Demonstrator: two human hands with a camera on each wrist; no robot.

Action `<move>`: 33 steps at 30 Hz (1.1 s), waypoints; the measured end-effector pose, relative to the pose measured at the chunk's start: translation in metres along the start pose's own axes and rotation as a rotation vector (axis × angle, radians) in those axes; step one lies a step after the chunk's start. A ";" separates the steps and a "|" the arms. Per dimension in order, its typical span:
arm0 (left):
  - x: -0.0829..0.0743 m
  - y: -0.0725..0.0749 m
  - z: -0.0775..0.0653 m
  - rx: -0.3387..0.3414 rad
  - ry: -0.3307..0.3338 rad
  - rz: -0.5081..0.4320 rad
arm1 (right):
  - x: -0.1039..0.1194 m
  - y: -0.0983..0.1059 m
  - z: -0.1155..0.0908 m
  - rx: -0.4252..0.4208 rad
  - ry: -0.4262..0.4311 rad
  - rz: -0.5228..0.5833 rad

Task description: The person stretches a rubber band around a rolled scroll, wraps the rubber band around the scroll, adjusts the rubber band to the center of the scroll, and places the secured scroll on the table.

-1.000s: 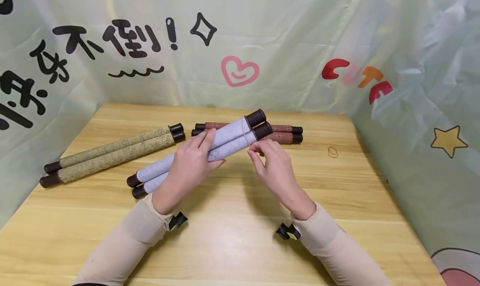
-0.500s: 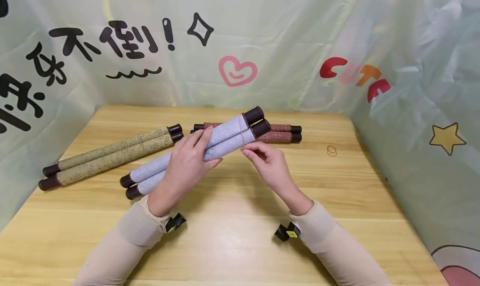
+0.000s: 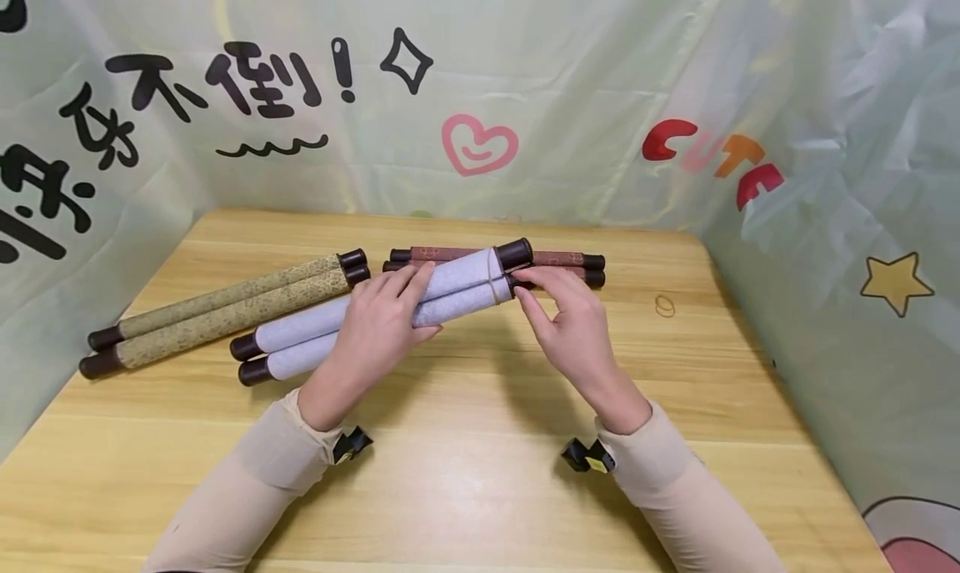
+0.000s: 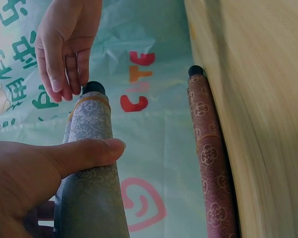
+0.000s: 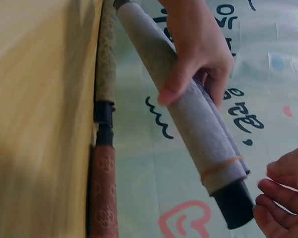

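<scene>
My left hand (image 3: 377, 321) grips a pale blue double-rolled scroll (image 3: 459, 278) around its middle, holding it tilted above the table. A thin rubber band (image 3: 492, 278) circles both rolls close to the right end; it shows tan in the right wrist view, just above the dark end knob (image 5: 233, 206). Fingertips of my right hand (image 3: 576, 331) are at the scroll's nearer right knob, with the thumb apart from them. In the left wrist view, that right hand (image 4: 67, 44) has loosely bent fingers beside the knob, and I see nothing pinched in it.
A yellow-green patterned scroll (image 3: 232, 313) lies at the left of the wooden table (image 3: 465, 490). Behind the held scroll lies a dark red one (image 3: 558, 258), partly hidden. A loose rubber band (image 3: 664, 306) rests at the right. Printed cloth (image 3: 570, 81) walls the back and sides.
The right hand has let go of the rubber band at the scroll's lower edge and moved right to the end knob. The scroll's right end has dipped, so it lies flatter.
</scene>
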State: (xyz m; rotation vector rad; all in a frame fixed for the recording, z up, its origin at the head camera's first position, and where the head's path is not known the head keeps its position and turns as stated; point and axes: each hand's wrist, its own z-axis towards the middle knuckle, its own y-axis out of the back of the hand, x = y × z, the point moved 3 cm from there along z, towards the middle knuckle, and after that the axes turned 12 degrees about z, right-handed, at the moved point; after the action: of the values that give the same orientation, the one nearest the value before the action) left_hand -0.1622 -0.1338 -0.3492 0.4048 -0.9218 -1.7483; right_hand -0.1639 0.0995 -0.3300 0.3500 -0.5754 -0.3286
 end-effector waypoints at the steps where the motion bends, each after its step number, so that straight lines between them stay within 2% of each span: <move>1: 0.000 0.000 0.000 0.018 -0.003 0.003 | 0.000 0.001 0.001 0.009 0.005 -0.015; 5: -0.002 -0.002 -0.001 0.089 -0.023 0.011 | -0.004 0.005 0.003 0.050 0.031 -0.083; 9: -0.003 -0.004 -0.002 0.135 -0.046 0.007 | -0.009 0.005 0.004 0.170 0.031 -0.176; 13: -0.005 -0.005 -0.002 0.153 -0.074 0.017 | -0.014 0.003 0.003 0.315 0.038 -0.265; 19: -0.008 -0.006 -0.003 0.165 -0.117 0.027 | -0.020 0.002 0.000 0.463 0.042 -0.326; 24: -0.010 -0.008 -0.003 0.179 -0.143 0.016 | -0.023 0.001 -0.001 0.546 0.027 -0.376; 33: -0.017 -0.014 -0.005 0.252 -0.191 -0.042 | -0.029 -0.002 -0.007 0.641 0.073 -0.416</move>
State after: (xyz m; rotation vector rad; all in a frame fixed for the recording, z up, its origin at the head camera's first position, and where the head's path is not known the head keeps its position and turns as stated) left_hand -0.1617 -0.1187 -0.3660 0.4266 -1.2867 -1.7355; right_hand -0.1831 0.1107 -0.3496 1.1037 -0.5235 -0.5256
